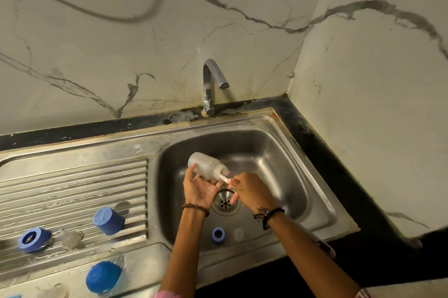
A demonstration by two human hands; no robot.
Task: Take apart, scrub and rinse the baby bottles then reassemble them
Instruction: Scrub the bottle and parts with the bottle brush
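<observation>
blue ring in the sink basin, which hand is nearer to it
Left. The left hand holding the clear bottle is almost directly above the blue ring in the picture; the right hand, gripping the brush handle, is up and to its right.

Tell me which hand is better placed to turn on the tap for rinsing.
Probably the right hand. It pinches only the thin brush handle poking from the bottle mouth, so it could let go, while the left hand cradles the clear bottle over the sink beneath the tap.
</observation>
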